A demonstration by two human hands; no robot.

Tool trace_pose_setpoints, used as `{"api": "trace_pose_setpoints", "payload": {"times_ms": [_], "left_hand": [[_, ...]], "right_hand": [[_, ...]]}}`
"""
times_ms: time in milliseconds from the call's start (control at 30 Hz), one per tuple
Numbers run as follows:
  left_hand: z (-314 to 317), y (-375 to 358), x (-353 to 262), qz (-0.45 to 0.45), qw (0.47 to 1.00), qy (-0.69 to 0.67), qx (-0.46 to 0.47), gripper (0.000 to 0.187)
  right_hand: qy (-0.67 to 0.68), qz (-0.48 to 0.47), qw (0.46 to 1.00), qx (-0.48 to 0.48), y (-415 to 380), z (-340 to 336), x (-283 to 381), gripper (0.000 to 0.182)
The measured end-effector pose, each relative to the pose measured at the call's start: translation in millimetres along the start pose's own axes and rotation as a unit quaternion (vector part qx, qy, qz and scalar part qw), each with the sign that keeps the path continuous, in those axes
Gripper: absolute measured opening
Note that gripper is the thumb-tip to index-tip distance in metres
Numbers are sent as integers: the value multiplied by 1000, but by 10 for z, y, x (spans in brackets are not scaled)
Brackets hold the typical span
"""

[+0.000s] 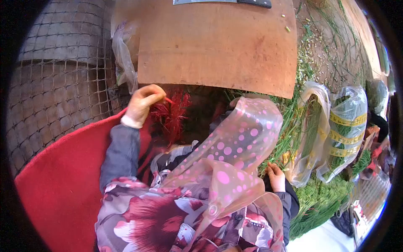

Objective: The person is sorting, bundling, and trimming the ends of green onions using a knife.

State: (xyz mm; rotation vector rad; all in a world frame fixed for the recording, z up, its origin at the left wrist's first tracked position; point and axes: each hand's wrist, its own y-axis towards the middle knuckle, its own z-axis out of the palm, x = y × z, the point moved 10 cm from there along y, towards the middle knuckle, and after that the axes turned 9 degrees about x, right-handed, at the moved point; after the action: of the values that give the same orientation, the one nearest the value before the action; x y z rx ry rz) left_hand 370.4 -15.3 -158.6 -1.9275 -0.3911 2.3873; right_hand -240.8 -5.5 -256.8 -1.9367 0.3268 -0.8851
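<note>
My left hand (145,104) is closed in a pinch on the end of a red strip (169,101), at the top of a hanging bunch of thin red strips (174,115). To the right, my right hand (276,177) has its fingers curled at the edge of a heap of long thin green stalks (275,151) and seems to grip some of them. A clear plastic apron with pink dots (235,145) covers my lap and hides what lies under it.
Ahead is a wooden board (214,46) with a knife (252,3) at its far edge. Plastic-bagged stalks with yellow tape (346,126) stand at the right, above a green bundle (323,201). Black netting (63,84) and red cloth (75,176) lie at the left.
</note>
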Motion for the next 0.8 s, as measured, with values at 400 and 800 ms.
{"api": "trace_pose_setpoints", "payload": {"times_ms": [400, 800], "left_hand": [[1486, 2923, -486, -40, 989, 145, -7, 21], [863, 3621, 20, 16, 980, 197, -3, 47]], "right_hand": [[16, -77, 996, -51, -43, -430, 306, 31], [-150, 91, 959, -221, 125, -2223, -1103, 29]]}}
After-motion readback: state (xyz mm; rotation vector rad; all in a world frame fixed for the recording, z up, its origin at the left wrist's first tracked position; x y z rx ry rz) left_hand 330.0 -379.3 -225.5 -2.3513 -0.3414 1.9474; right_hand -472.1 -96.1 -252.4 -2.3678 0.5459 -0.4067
